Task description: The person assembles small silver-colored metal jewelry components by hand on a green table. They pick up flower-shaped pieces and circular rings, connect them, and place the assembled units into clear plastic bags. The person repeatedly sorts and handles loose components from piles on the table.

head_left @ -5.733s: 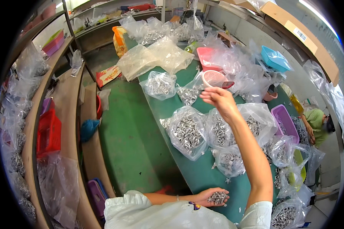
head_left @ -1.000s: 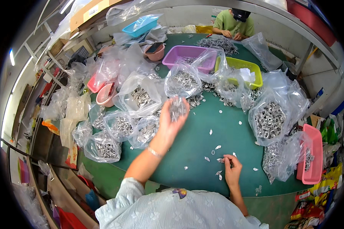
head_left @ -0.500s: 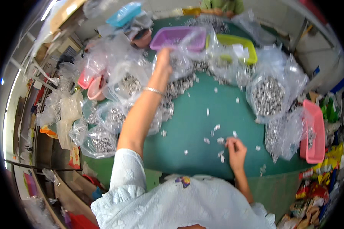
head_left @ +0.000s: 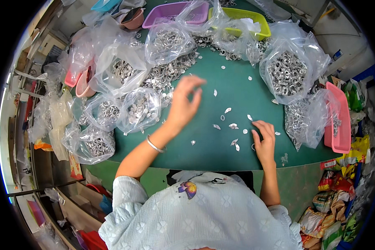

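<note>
My left hand (head_left: 185, 104) hangs over the left middle of the green table (head_left: 212, 156). Its thumb and fingers are bent and apart, with nothing visible between them. At the right, my right hand (head_left: 264, 139) rests on the tabletop, thumb and forefinger apart. A small metal ring (head_left: 253, 146) lies by its thumb. Just beyond the fingertips is a small silvery piece (head_left: 249, 117). Several more such pieces lie scattered between the hands, among them a leaf-shaped one (head_left: 233, 126) and a round one (head_left: 245, 131). A heap of silvery parts (head_left: 164, 75) spreads beyond my left hand.
Clear plastic bags of metal parts line the left, including one bag (head_left: 139, 109) near my left wrist. Another large bag (head_left: 286, 74) stands at the right, beside a pink basket (head_left: 341, 141). A purple basket (head_left: 152, 21) and a yellow-green basket (head_left: 266, 30) stand at the back.
My left hand has come back from the bag by the purple basket toward me. My right hand stays near the scattered pieces, its fingers now more spread. The view has tilted downward.
</note>
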A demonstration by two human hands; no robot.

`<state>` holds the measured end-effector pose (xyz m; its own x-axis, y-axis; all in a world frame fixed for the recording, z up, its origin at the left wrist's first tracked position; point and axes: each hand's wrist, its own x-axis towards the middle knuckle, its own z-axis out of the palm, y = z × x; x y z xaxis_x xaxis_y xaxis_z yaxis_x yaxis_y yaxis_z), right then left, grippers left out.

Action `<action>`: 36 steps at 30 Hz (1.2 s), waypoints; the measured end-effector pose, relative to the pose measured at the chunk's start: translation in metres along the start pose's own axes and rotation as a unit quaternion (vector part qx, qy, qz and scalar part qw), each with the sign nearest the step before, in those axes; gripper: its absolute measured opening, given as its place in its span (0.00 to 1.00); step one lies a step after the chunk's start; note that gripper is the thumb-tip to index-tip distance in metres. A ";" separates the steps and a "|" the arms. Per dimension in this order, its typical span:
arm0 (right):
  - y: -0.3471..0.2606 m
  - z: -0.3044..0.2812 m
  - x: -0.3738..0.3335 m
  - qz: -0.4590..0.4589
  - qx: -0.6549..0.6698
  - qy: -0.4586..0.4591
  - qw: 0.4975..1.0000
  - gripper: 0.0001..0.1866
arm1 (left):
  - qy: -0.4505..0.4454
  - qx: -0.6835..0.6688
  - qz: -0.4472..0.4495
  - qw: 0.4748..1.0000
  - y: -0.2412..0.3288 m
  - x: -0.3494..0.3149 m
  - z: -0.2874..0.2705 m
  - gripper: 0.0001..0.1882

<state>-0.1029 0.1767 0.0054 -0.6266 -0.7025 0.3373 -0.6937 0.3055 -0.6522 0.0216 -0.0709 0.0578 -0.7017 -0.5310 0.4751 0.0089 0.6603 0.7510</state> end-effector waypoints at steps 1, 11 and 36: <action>-0.004 0.007 0.003 -0.020 0.004 0.005 1.000 0.13 | -0.051 -0.013 -0.020 0.998 -0.006 -0.016 0.010 0.13; -0.008 0.037 0.014 -0.069 -0.030 -0.040 0.996 0.08 | -0.151 0.114 0.003 0.982 -0.026 -0.059 0.068 0.13; -0.040 0.020 0.004 0.087 0.156 -0.101 0.979 0.06 | -0.019 -0.416 -0.405 0.814 -0.008 -0.127 -0.004 0.08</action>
<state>-0.0705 0.1486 0.0195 -0.6210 -0.7794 0.0828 -0.4205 0.2422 -0.8743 0.1135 -0.0110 -0.0065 -0.7387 -0.5861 -0.3328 0.0009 -0.4947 0.8691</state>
